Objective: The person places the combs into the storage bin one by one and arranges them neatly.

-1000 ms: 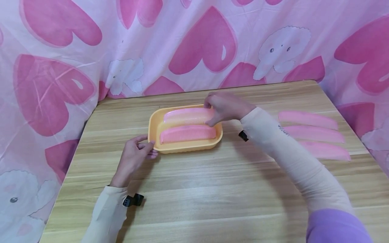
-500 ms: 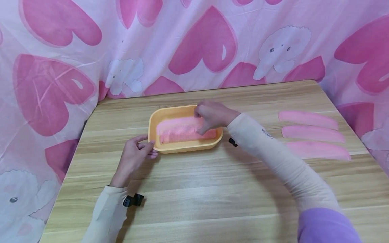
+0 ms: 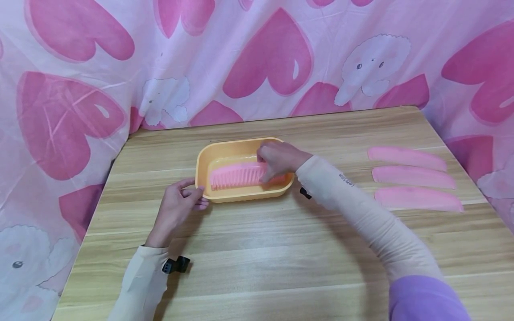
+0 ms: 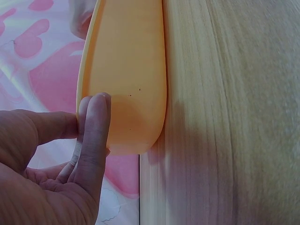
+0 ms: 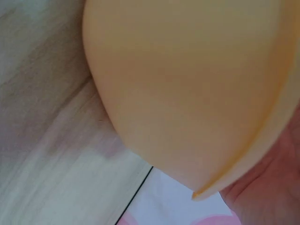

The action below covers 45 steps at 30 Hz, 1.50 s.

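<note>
A shallow yellow plastic basin (image 3: 204, 160) stands on the wooden table. Inside it, pink combs (image 3: 237, 175) overlap so closely that the lower one hardly shows. My right hand (image 3: 282, 157) reaches over the right part of the basin and pinches a comb between thumb and fingers, covering its right end. At the near left corner, my left hand (image 3: 175, 208) pinches the basin's rim; in the left wrist view its fingers (image 4: 93, 140) lie along the outer wall (image 4: 131, 61). The right wrist view shows mostly the basin's outer side (image 5: 168, 103), with part of my right hand (image 5: 272, 183) behind the rim.
Three more pink combs lie in a column at the table's right: a far one (image 3: 406, 158), a middle one (image 3: 413, 177) and a near one (image 3: 419, 199). A pink heart-patterned cloth (image 3: 257, 53) hangs behind and beside the wooden table (image 3: 257, 258).
My right hand has moved left and toward me with a comb, laying it over the other comb in the basin. The left hand has stayed on the rim.
</note>
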Motion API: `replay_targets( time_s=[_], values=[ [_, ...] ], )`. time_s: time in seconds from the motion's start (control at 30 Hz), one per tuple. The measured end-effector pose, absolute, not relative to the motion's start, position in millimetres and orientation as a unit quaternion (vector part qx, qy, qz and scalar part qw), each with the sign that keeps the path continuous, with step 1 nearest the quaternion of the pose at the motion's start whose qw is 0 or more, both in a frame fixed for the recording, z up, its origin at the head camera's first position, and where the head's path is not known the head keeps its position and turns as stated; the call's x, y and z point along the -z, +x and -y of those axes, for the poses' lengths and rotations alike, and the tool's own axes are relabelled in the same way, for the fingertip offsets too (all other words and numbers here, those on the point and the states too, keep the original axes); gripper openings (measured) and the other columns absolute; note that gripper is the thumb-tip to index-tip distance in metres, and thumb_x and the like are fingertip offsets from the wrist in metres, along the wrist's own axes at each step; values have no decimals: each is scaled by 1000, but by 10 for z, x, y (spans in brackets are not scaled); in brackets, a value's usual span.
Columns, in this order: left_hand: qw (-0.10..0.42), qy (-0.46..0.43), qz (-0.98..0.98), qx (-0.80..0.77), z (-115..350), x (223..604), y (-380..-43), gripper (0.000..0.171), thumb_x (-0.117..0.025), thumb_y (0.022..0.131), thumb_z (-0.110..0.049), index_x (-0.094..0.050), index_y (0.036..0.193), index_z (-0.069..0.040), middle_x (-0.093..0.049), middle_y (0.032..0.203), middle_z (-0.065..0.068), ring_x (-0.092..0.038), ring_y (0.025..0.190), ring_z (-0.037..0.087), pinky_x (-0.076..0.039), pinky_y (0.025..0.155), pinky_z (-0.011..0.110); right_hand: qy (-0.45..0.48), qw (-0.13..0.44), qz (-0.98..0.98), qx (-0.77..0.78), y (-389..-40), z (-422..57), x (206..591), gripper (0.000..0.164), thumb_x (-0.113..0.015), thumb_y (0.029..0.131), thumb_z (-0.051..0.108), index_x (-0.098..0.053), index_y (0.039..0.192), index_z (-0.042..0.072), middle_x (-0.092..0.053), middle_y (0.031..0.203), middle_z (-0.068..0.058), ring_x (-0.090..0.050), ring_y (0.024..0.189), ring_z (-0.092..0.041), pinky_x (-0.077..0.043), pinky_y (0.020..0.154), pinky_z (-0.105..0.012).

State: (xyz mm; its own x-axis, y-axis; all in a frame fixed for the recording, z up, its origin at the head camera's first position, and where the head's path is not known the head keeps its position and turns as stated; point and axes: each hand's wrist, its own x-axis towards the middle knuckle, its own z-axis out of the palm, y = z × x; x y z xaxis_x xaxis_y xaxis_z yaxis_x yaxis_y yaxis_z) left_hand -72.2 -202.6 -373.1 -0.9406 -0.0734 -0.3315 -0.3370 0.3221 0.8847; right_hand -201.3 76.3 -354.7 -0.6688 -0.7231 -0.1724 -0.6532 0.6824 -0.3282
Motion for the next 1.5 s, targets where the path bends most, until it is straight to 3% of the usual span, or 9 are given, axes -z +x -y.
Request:
replay_targets(
  time_s=[0.33, 0.53, 0.77, 1.1, 1.5],
  values=[
    [114, -130, -806, -566, 2024, 3735, -720, 52, -60, 103, -13, -43, 148, 5, -73, 96, 19, -74, 77, 19, -65, 78, 36, -372, 154, -908, 116, -2015, -765, 3593, 49, -91, 72, 40, -69, 98, 4, -62, 94, -4, -52, 89, -21, -50, 75, -32],
    [113, -129, -805, -568, 2027, 3739, -727, 52, -60, 103, -12, -43, 148, 5, -73, 95, 19, -74, 76, 18, -65, 77, 35, -370, 168, -905, 122, -2000, -807, 3576, 53, -89, 76, 39, -70, 110, 2, -61, 110, -6, -54, 97, -21, -54, 82, -33],
    [111, -124, -803, -572, 2018, 3708, -718, 53, -61, 102, -13, -42, 148, 6, -73, 95, 19, -74, 76, 17, -65, 76, 33, -344, 183, -903, 179, -1962, -908, 3486, 60, -87, 81, 34, -65, 126, 1, -58, 131, -6, -57, 113, -23, -53, 100, -36],
    [111, -121, -802, -574, 2016, 3698, -709, 54, -60, 103, -13, -41, 149, 6, -73, 96, 20, -74, 75, 16, -65, 76, 32, -353, 139, -900, 213, -1923, -1227, 3202, 56, -85, 84, 27, -64, 127, -2, -60, 128, -13, -60, 112, -31, -54, 98, -41],
    [111, -125, -806, -568, 2016, 3722, -711, 52, -60, 103, -13, -42, 148, 5, -74, 94, 18, -75, 77, 19, -65, 78, 35, -315, 81, -921, 214, -1812, -2050, 3042, 45, -85, 84, 23, -70, 119, 0, -64, 121, -15, -61, 107, -32, -56, 93, -51]
  ],
)
